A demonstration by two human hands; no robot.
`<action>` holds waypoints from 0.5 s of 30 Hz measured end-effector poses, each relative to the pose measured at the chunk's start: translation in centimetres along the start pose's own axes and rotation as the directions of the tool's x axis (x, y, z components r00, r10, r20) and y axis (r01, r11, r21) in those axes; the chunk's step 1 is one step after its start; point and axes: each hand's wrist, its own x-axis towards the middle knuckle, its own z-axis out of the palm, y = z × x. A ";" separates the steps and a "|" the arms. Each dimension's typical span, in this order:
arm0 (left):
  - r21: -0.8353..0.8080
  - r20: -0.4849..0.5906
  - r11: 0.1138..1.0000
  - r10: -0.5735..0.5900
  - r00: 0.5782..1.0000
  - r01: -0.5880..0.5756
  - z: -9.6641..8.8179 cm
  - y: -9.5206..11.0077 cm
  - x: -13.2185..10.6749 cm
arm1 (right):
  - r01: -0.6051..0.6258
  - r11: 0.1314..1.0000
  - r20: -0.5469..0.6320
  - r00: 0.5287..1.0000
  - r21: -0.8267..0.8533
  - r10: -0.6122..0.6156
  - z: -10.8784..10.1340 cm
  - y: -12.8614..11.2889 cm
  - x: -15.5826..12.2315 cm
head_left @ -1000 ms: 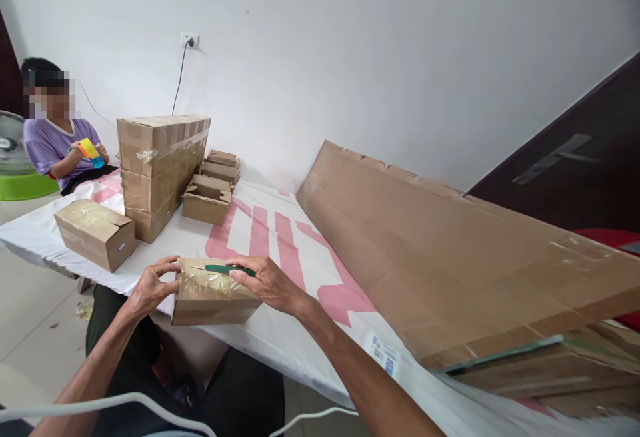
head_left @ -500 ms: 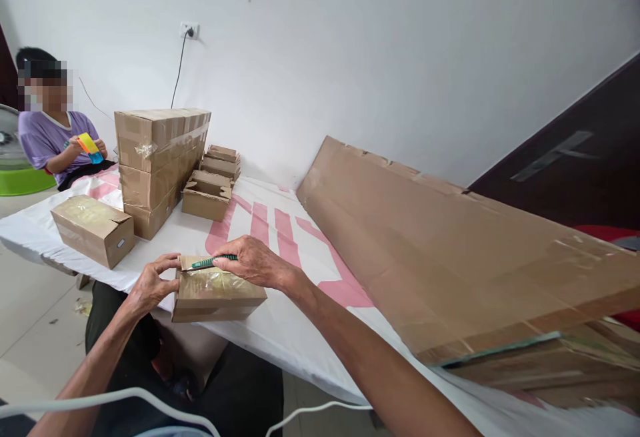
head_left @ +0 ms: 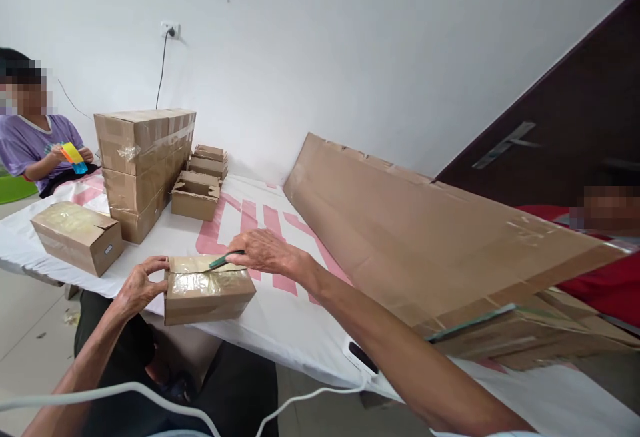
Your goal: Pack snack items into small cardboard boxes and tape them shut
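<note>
A taped cardboard box (head_left: 210, 305) sits at the near edge of the cloth-covered table. At its left end my left hand (head_left: 143, 285) grips the side, thumb and fingers bent against the cardboard. My right hand (head_left: 260, 250) is closed around a green utility knife (head_left: 226, 259). The knife's tip meets the lid seam, where shiny clear tape covers the top. A second taped box (head_left: 75, 240), with a small label on its end, lies to the left.
Stacked closed boxes (head_left: 145, 170) stand behind, beside several open small boxes (head_left: 195, 203). A large cardboard sheet (head_left: 390, 237) leans on the right. A person in purple (head_left: 40, 137) sits at the far left; another in red (head_left: 600, 283) is at right.
My right hand has drawn the knife rightward along the box's seam. My left hand stays on the box's left end. The view has turned right, bringing the person in red into sight.
</note>
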 end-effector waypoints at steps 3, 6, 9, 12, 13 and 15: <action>0.013 0.012 1.000 -0.004 1.000 0.004 0.0 0.0 0.2 | -0.040 0.984 0.192 0.979 -0.171 0.073 -1.1 2.3 -2.2; 0.007 0.011 1.000 0.006 1.000 -0.006 0.2 -0.3 0.4 | -0.094 0.979 0.153 0.981 -0.180 0.122 -2.1 4.3 -4.3; -0.046 0.020 0.999 -0.009 1.000 0.010 0.3 -0.8 0.5 | -0.158 0.987 0.085 0.983 -0.038 0.161 -2.8 6.2 -6.4; -0.078 0.049 0.997 0.002 0.999 0.002 0.3 -1.4 0.6 | -0.220 0.957 -0.101 0.965 0.187 0.242 -1.8 8.5 -8.6; -0.072 0.060 0.997 0.010 0.998 -0.006 0.3 -1.5 0.7 | -0.232 0.939 -0.181 0.942 0.252 0.281 -0.6 9.4 -9.4; -0.053 0.079 0.998 0.024 0.997 -0.019 0.1 -1.7 0.9 | -0.275 0.903 -0.296 0.878 0.331 0.376 3.2 11.0 -10.7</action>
